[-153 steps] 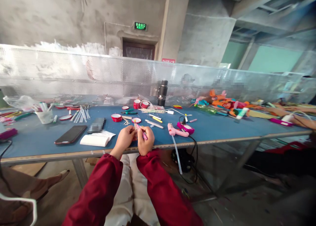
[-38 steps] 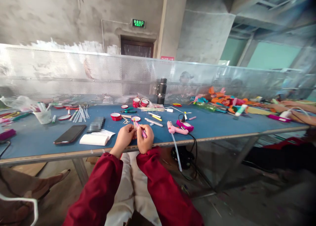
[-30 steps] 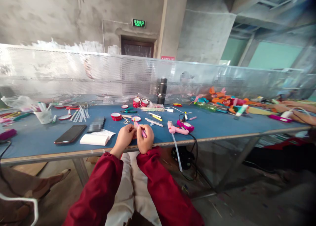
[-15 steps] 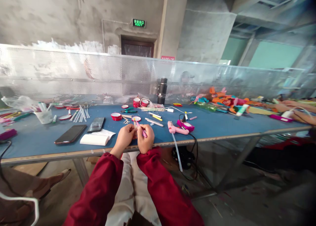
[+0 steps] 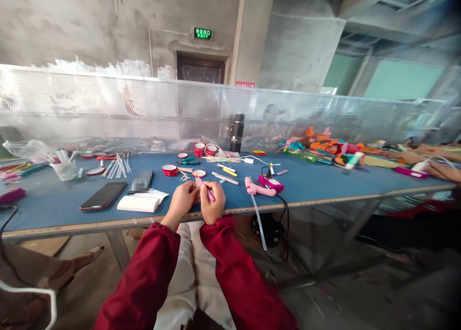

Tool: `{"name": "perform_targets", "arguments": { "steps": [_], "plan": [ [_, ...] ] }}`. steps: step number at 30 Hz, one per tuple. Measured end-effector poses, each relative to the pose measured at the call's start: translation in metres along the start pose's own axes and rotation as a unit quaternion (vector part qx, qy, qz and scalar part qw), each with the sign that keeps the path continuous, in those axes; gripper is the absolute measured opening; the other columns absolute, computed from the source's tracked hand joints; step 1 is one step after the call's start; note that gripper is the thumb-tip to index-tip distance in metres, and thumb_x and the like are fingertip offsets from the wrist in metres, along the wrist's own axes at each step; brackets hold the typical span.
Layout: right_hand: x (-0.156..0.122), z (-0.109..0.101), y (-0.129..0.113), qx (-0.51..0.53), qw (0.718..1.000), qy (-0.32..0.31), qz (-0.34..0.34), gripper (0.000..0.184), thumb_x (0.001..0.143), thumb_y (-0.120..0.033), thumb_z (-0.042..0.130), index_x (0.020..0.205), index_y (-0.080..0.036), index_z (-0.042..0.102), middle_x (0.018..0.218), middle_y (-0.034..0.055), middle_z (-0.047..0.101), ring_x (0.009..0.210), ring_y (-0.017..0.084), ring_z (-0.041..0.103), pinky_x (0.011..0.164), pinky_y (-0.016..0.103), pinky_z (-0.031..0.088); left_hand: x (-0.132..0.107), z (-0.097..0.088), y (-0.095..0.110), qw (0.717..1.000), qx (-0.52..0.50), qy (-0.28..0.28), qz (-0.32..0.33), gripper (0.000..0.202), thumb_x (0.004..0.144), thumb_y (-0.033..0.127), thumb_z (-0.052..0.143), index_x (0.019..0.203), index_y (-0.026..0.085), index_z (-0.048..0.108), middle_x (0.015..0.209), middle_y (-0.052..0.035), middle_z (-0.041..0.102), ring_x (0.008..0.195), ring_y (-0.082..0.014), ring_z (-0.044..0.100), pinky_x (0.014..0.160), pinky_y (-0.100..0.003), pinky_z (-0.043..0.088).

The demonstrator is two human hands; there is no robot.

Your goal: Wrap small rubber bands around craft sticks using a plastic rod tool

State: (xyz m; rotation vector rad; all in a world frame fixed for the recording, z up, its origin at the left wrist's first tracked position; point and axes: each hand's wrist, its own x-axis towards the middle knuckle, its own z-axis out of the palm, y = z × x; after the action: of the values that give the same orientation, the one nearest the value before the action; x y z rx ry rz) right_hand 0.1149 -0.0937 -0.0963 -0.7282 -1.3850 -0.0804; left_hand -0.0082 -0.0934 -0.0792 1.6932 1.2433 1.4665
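Note:
My right hand (image 5: 213, 202) is closed round a pink marker (image 5: 211, 194) at the table's near edge. Beside it, my left hand (image 5: 183, 200) pinches a small, thin, pale strip (image 5: 197, 181) with a yellowish top. The marker's upper end is close to the strip; whether they touch, I cannot tell. My fingers hide the lower part of the strip. Just beyond both hands lies a red-rimmed white round piece (image 5: 199, 174), with short wooden sticks (image 5: 185, 169) and a stack of red-rimmed rounds (image 5: 169, 170) to its left.
A pink glue gun (image 5: 260, 188) lies to the right, its glue stick hanging past the table edge. Pens (image 5: 225, 178) lie beyond my hands. Left are a phone (image 5: 103, 196), white paper (image 5: 137, 203) and a cup of markers (image 5: 65, 170). A black bottle (image 5: 236, 134) stands behind.

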Motion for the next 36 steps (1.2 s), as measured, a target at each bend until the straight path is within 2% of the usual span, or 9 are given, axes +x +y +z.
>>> {"name": "perform_targets", "arguments": {
  "steps": [10, 25, 36],
  "plan": [
    [-0.0001, 0.0007, 0.0007, -0.001, 1.0, 0.005, -0.002, 0.016, 0.103, -0.032, 0.057, 0.096, -0.022, 0.067, 0.088, 0.007, 0.073, 0.084, 0.021, 0.068, 0.081, 0.035, 0.054, -0.0006, -0.0002, 0.0052, 1.0, 0.008, 0.004, -0.001, 0.024, 0.083, 0.041, 0.064, 0.07, 0.023, 0.053, 0.058, 0.0031, 0.059, 0.051, -0.0149, 0.057, 0.052, -0.025, 0.042],
    [-0.0004, 0.0004, 0.0008, 0.001, 1.0, -0.001, 0.003, 0.016, 0.103, -0.033, 0.057, 0.096, -0.022, 0.067, 0.088, 0.0069, 0.073, 0.085, 0.02, 0.068, 0.081, 0.034, 0.054, 0.0002, 0.0007, 0.0022, 1.0, 0.007, 0.003, -0.01, 0.023, 0.083, 0.042, 0.063, 0.074, 0.022, 0.057, 0.063, 0.0013, 0.062, 0.055, -0.0167, 0.061, 0.055, -0.026, 0.046],
    [-0.0001, -0.0001, -0.001, 0.0, 1.0, -0.003, 0.011, 0.017, 0.103, -0.032, 0.057, 0.095, -0.022, 0.067, 0.088, 0.0066, 0.073, 0.084, 0.02, 0.068, 0.081, 0.034, 0.054, -0.0023, -0.0016, 0.0079, 0.999, 0.036, 0.008, -0.003, 0.02, 0.082, 0.039, 0.062, 0.071, 0.022, 0.057, 0.06, 0.0022, 0.06, 0.053, -0.0148, 0.055, 0.053, -0.024, 0.04]
  ]
}}
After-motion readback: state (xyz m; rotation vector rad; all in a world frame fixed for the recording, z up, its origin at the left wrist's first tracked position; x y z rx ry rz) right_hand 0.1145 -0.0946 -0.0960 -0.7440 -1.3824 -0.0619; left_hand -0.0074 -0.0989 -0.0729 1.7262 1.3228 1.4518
